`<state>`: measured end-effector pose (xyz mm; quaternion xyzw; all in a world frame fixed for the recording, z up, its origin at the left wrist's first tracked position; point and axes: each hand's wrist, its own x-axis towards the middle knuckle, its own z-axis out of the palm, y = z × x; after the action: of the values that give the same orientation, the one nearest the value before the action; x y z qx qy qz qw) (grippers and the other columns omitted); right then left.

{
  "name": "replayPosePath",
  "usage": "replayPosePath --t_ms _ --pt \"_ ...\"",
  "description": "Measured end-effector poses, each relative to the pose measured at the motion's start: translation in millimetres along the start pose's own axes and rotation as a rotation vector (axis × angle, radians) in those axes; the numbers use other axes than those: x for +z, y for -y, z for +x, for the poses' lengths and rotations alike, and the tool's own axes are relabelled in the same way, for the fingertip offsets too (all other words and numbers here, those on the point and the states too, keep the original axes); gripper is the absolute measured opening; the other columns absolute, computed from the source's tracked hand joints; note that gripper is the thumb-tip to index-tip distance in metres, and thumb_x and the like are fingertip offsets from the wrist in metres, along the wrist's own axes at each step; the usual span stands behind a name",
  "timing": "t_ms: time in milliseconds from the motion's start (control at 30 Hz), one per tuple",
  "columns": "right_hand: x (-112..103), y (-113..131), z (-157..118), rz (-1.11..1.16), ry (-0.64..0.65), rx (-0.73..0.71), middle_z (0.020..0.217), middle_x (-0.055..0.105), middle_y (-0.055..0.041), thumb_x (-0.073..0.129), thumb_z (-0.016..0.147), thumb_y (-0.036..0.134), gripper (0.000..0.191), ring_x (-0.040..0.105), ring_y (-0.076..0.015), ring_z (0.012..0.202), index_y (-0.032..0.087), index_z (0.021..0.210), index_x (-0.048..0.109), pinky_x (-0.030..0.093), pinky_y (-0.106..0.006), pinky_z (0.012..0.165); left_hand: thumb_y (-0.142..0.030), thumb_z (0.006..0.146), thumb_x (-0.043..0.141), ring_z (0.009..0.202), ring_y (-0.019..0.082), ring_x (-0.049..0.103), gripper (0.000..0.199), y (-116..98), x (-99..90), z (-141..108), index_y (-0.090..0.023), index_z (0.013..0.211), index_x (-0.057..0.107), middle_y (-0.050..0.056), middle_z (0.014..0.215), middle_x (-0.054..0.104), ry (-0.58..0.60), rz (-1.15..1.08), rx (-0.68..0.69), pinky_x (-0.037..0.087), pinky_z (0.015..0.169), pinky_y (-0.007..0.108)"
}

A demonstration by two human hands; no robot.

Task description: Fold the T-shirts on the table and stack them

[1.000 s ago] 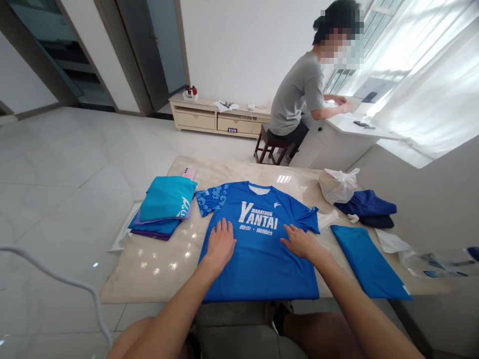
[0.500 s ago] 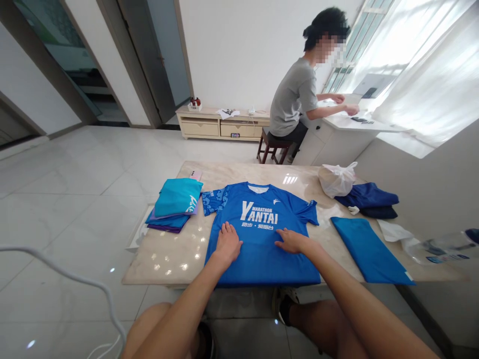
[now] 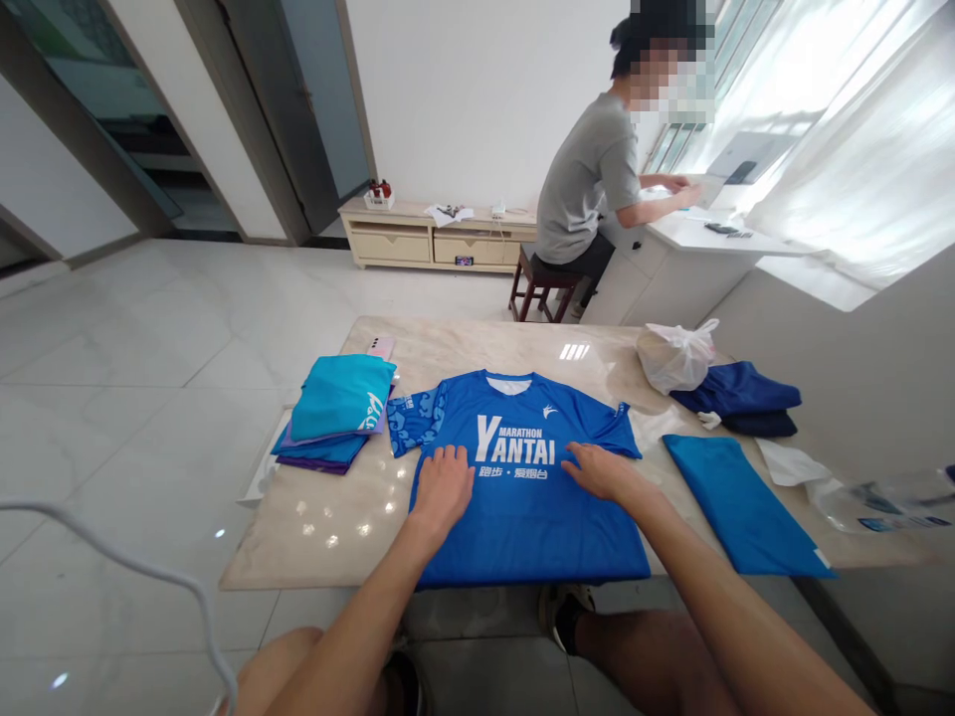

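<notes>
A blue T-shirt [image 3: 522, 522] with white "Yantai Marathon" print lies spread face up, its neck toward the far side and its lower part reaching the near table edge. My left hand [image 3: 446, 482] rests flat on the shirt's left half, just beside the big letter Y, fingers stretched out. On the right half, past the end of the print, my right hand [image 3: 601, 471] touches the fabric with its fingers extended and slightly apart. Neither hand grips the cloth. The patterned left sleeve [image 3: 418, 420] lies out to the side.
Folded clothes [image 3: 339, 398] are stacked at the table's left, near a pink phone [image 3: 381, 347]. A folded blue garment [image 3: 742, 502], a white plastic bag [image 3: 677, 356], dark blue clothing [image 3: 746, 393] and a clear bottle [image 3: 895, 500] lie right. Beyond, a person [image 3: 589, 179] sits on a stool [image 3: 543, 283].
Both hands have slid farther up the shirt and apart, the left slightly leftward, the right rightward. The shirt's collar sits a little nearer me. The camera view has shifted slightly.
</notes>
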<state>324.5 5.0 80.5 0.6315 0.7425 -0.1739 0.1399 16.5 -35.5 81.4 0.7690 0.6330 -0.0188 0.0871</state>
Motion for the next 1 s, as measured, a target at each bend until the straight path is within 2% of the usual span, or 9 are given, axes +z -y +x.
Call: replayPosePath --t_ms 100,167,367,500,600,733,833,900,1000 --pt "7 -3 -1 -0.044 0.017 0.068 0.173 0.042 -0.0264 0.051 0.109 0.033 0.063 0.057 -0.0408 0.149 0.010 0.168 0.047 0.047 -0.051 0.120 -0.032 0.111 0.051 0.140 0.034 0.062 0.047 2 10.2 -4 -0.017 0.154 0.060 0.018 0.155 0.064 0.020 -0.031 0.103 0.053 0.114 0.048" --pt "10 -6 -3 -0.045 0.058 0.122 0.177 0.035 -0.0270 0.054 0.107 0.030 0.068 0.051 -0.0418 0.154 0.010 0.171 0.043 0.044 -0.053 0.123 -0.033 0.110 0.052 0.149 0.034 0.056 0.052 4 17.6 -5 -0.019 0.160 0.055 0.017 0.164 0.057 0.042 -0.046 0.119 0.048 0.121 0.048" --pt "17 -18 0 0.015 0.154 0.156 0.177 0.031 -0.0297 0.052 0.109 0.035 0.074 0.041 -0.0392 0.162 0.003 0.173 0.033 0.035 -0.049 0.131 -0.036 0.109 0.051 0.164 0.038 0.038 0.066 15 34.4 2 -0.010 0.169 0.042 0.024 0.177 0.037 0.045 -0.048 0.021 0.038 0.131 0.052" --pt "18 -20 3 0.028 0.189 0.133 0.178 0.030 -0.0276 0.052 0.108 0.037 0.076 0.036 -0.0359 0.165 0.002 0.173 0.034 0.032 -0.047 0.133 -0.035 0.109 0.052 0.164 0.041 0.037 0.068 17 37.4 5 -0.003 0.169 0.041 0.029 0.176 0.035 0.084 -0.037 -0.015 0.039 0.130 0.051" --pt "15 -17 2 0.045 0.173 0.116 0.176 0.035 -0.0250 0.052 0.107 0.037 0.073 0.035 -0.0355 0.165 0.004 0.172 0.039 0.031 -0.047 0.134 -0.034 0.108 0.057 0.163 0.042 0.038 0.069 13 31.1 4 -0.002 0.168 0.043 0.031 0.173 0.038 0.119 -0.019 -0.023 0.042 0.128 0.050" --pt "5 -10 -2 0.018 0.187 0.085 0.172 0.044 -0.0267 0.048 0.109 0.037 0.070 0.041 -0.0365 0.162 -0.001 0.167 0.044 0.033 -0.045 0.133 -0.035 0.108 0.058 0.153 0.044 0.052 0.064 4 11.1 -2 0.002 0.160 0.054 0.036 0.164 0.049 0.165 0.022 -0.053 0.052 0.117 0.048" --pt "-1 -10 -4 0.040 0.186 0.073 0.161 0.058 -0.0265 0.046 0.110 0.043 0.067 0.058 -0.0400 0.149 0.001 0.163 0.053 0.043 -0.049 0.126 -0.035 0.111 0.050 0.126 0.040 0.074 0.046 0 -4.7 -8 -0.004 0.131 0.078 0.033 0.136 0.073 0.187 0.015 -0.056 0.060 0.100 0.046" --pt "-4 -16 -3 0.079 0.147 0.098 0.153 0.066 -0.0245 0.046 0.110 0.047 0.064 0.064 -0.0409 0.141 0.006 0.157 0.061 0.048 -0.050 0.120 -0.034 0.112 0.046 0.111 0.038 0.079 0.046 0 -11.9 -12 -0.008 0.114 0.083 0.028 0.116 0.080 0.177 0.005 -0.079 0.061 0.091 0.045" --pt "-4 -33 2 0.099 0.014 0.198 0.145 0.072 -0.0237 0.045 0.110 0.045 0.056 0.068 -0.0409 0.136 0.011 0.147 0.070 0.051 -0.050 0.115 -0.032 0.113 0.044 0.108 0.038 0.080 0.045 3 -17.0 -15 -0.008 0.112 0.082 0.025 0.109 0.081 0.146 0.011 -0.126 0.060 0.087 0.044"
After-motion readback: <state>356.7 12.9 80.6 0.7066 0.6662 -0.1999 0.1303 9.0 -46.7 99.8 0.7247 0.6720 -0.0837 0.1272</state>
